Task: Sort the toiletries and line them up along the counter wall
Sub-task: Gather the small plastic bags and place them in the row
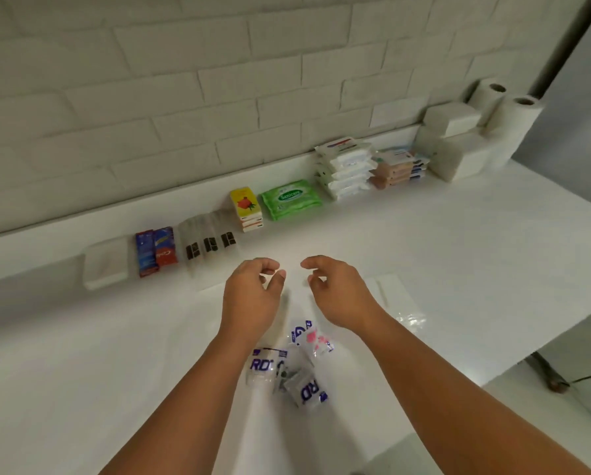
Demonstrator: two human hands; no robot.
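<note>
Bare surface (pixel 458 241): a wide strip ran directly in front of the green wipes pack (pixel 291 199), with broader room to its front-left and front-right.

Left of the pack, along the wall (pixel 184 97): yellow boxes (pixel 247 209), clear sachets (pixel 209 245), toothpaste boxes (pixel 156 252) and white tray (pixel 106 262), set close side by side.

Right of the pack: white wipes stack (pixel 347 173), tan packs (pixel 398 168), white blocks (pixel 455 149) and paper rolls (pixel 506 111), standing taller.

Well in front of the pack: left hand (pixel 252 293) and right hand (pixel 338 289), with a narrow gap between them. Nearer still lay a heap of loose sachets (pixel 288 368); to the front-right, a flat clear bag (pixel 400 303).
</note>
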